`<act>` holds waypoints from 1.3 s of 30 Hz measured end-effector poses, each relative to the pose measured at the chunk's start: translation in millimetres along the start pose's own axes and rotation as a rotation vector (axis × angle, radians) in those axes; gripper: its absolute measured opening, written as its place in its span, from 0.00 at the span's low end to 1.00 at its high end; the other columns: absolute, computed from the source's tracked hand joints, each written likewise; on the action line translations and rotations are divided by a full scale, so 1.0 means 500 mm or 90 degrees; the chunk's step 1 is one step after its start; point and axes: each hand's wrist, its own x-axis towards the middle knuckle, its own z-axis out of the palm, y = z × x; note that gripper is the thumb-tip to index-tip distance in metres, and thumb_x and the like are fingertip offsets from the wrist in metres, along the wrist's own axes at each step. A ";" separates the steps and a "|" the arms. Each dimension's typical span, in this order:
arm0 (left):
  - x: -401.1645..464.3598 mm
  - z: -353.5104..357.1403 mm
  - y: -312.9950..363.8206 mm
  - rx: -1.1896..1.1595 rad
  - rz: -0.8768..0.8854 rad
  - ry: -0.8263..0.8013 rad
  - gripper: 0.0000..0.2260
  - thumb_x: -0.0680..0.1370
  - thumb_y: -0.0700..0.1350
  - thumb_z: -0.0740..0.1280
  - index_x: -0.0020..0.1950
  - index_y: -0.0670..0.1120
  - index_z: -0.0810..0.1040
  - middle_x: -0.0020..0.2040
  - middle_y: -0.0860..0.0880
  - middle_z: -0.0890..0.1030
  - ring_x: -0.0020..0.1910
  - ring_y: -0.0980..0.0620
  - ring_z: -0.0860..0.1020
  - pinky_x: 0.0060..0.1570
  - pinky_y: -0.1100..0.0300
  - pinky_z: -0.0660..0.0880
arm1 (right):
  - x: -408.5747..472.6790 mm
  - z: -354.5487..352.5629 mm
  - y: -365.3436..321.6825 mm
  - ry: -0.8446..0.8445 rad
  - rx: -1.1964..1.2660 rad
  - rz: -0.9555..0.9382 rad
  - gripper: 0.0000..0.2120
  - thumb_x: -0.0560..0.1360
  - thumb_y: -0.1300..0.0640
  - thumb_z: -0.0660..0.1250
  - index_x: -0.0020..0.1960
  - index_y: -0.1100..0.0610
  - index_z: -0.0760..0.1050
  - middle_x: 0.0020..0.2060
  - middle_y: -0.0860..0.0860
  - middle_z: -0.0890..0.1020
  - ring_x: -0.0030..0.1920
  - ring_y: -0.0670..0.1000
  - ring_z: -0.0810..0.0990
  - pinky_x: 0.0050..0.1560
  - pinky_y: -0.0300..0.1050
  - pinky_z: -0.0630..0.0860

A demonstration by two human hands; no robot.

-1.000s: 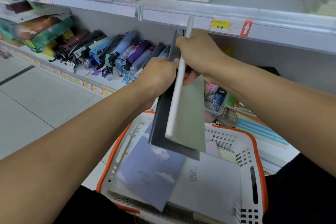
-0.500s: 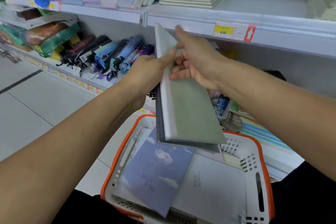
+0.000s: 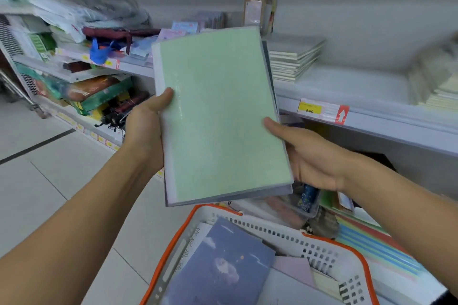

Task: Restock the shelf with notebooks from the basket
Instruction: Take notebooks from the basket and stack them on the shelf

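Both hands held a green notebook point(image 3: 218, 116) flat, cover up, above the basket point(image 3: 292, 238). The left hand point(image 3: 146, 129) gripped its left edge, thumb pressed on the cover and fingers hidden beneath. The right hand point(image 3: 307, 153) grasped the right edge, thumb on the cover's rim. A darker notebook lay directly under the green one. The white basket with orange trim held a blue notebook point(image 3: 223, 265) and others. Behind stood a white shelf point(image 3: 347, 86) bearing a stack of notebooks point(image 3: 292, 57) and a yellow price tag point(image 3: 309, 108). Pale floor tiles point(image 3: 49, 168) lay to the left.
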 end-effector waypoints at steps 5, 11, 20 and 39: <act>0.004 0.007 -0.003 -0.027 -0.034 -0.029 0.13 0.79 0.47 0.64 0.59 0.45 0.81 0.54 0.44 0.85 0.50 0.43 0.84 0.42 0.50 0.83 | -0.011 0.010 -0.003 -0.050 0.061 -0.057 0.20 0.78 0.51 0.69 0.68 0.55 0.76 0.62 0.58 0.82 0.59 0.60 0.83 0.44 0.62 0.83; 0.001 0.022 -0.034 0.103 -0.113 -0.213 0.27 0.73 0.61 0.65 0.69 0.51 0.74 0.61 0.48 0.82 0.58 0.47 0.82 0.48 0.52 0.82 | -0.017 -0.027 -0.037 0.058 0.058 -0.178 0.21 0.75 0.55 0.68 0.68 0.50 0.74 0.59 0.56 0.84 0.51 0.60 0.86 0.31 0.60 0.82; 0.014 0.061 -0.087 0.182 -0.041 -0.167 0.25 0.69 0.65 0.69 0.59 0.51 0.79 0.42 0.49 0.83 0.27 0.51 0.72 0.25 0.65 0.66 | -0.023 -0.054 -0.055 0.039 0.095 -0.278 0.25 0.69 0.56 0.75 0.66 0.50 0.76 0.62 0.54 0.82 0.61 0.54 0.82 0.52 0.47 0.82; 0.035 0.068 -0.030 -0.013 0.073 -0.145 0.23 0.70 0.56 0.71 0.63 0.50 0.76 0.52 0.51 0.84 0.38 0.52 0.83 0.29 0.64 0.75 | 0.012 -0.029 -0.116 0.290 0.177 -0.267 0.19 0.77 0.59 0.70 0.67 0.52 0.72 0.57 0.54 0.84 0.40 0.53 0.86 0.26 0.41 0.79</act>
